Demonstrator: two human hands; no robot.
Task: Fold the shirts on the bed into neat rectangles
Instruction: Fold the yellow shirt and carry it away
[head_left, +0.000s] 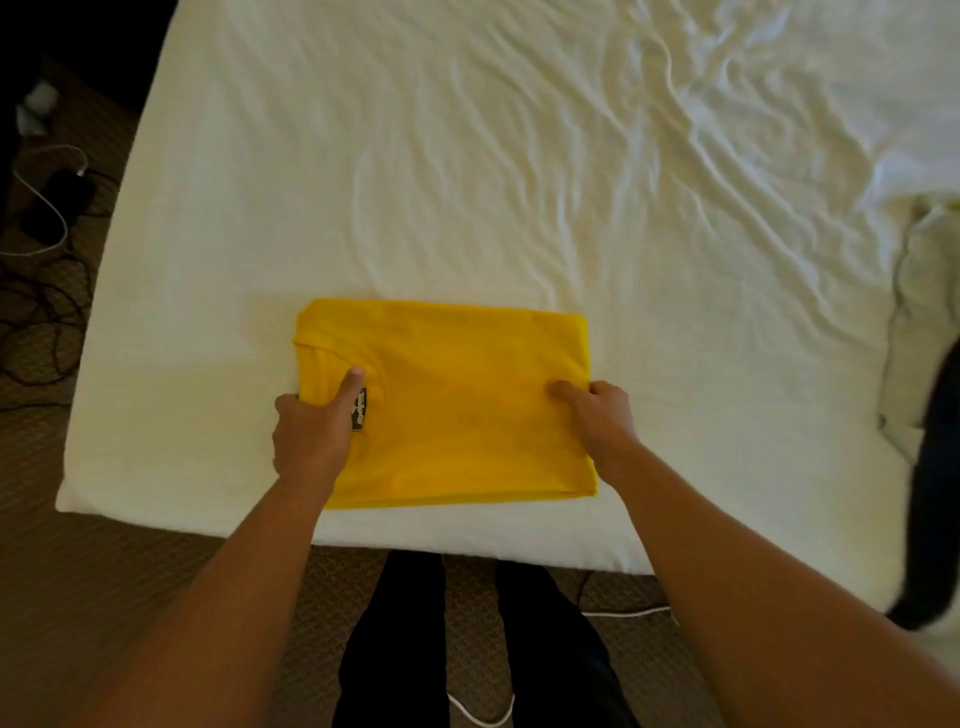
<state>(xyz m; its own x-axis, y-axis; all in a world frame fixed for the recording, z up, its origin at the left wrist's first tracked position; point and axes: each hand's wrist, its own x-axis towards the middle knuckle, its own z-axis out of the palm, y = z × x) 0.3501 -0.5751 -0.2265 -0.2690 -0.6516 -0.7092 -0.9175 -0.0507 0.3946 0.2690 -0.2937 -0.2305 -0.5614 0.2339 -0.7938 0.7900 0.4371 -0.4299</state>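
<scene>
A yellow shirt (457, 395) lies folded into a rectangle near the front edge of the white bed (467, 182), its collar and black neck label at the left. My left hand (311, 431) grips the shirt's left edge, thumb on top beside the label and fingers tucked under. My right hand (597, 415) grips the right edge the same way, thumb lying on the fabric. Both forearms reach in from below.
A crumpled pale garment (914, 332) and a dark one (935, 493) lie at the bed's right edge. Rumpled white bedding (857, 104) sits at the back right. Cables and a phone (57, 208) lie on the carpet at left. My legs (467, 649) stand against the bed's front edge.
</scene>
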